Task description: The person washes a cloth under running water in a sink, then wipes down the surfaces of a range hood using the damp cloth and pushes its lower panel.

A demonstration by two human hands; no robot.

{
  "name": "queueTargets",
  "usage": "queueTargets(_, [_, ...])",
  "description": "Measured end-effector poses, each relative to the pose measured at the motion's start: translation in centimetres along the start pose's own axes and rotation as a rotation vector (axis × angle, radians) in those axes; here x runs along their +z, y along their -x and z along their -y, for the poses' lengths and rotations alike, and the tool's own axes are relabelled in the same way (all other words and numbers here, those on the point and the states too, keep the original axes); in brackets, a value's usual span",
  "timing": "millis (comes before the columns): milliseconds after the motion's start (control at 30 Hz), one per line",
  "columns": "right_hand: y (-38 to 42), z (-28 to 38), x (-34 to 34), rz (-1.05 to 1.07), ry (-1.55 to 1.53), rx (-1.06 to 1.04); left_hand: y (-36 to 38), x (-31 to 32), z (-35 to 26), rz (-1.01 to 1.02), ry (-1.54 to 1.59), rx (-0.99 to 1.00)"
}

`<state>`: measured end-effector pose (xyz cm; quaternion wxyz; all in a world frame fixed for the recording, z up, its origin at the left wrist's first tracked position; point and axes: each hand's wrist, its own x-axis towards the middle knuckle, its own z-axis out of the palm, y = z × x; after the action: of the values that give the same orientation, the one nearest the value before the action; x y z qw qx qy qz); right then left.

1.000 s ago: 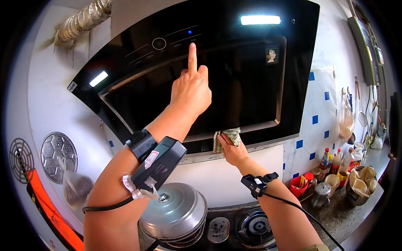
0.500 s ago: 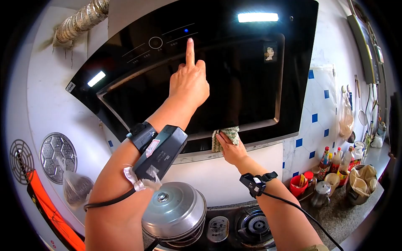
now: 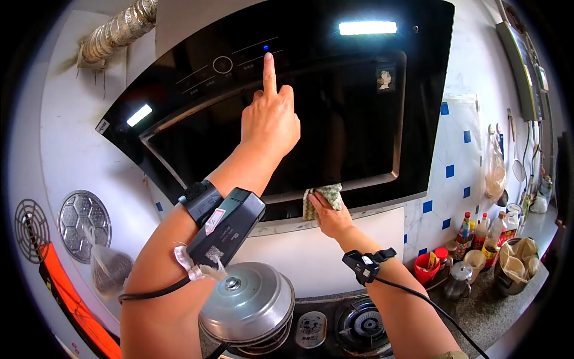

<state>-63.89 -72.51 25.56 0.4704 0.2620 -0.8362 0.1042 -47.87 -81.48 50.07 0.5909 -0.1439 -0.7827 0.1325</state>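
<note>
A black glass range hood (image 3: 353, 131) fills the upper middle, with two lamps lit. My left hand (image 3: 269, 119) has its index finger stretched up and the other fingers curled, holding nothing. That fingertip is just below a small blue light (image 3: 266, 48) on the hood's control panel, right of a ring-shaped mark (image 3: 222, 64). At the hood's lower edge, my right hand (image 3: 333, 220) has its fingers pressed on a green-and-white cloth (image 3: 311, 206). A black device (image 3: 227, 227) with a cable is strapped to my left forearm, and another (image 3: 362, 266) to my right wrist.
Below, a lidded metal pot (image 3: 248, 299) stands on the stove, left of a bare burner (image 3: 368, 323). Sauce bottles (image 3: 480, 230), a red container (image 3: 426, 267) and a metal pitcher (image 3: 459, 278) crowd the right counter. Utensils and a bag (image 3: 495, 173) hang on the right wall.
My left index fingertip has come slightly closer to the blue light. My right hand stays with the cloth at the hood's lower edge. The view has shifted a little.
</note>
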Motion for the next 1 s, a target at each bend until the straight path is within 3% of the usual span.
queueTargets(400, [0.1,0.0,-0.2,-0.049,-0.006,-0.022,-1.3,-0.4,0.3,0.004,-0.022,-0.044])
queueTargets(1000, [-0.2,-0.7,1.1,-0.156,-0.011,-0.074,5.1,0.3,0.6,0.022,0.147,0.077])
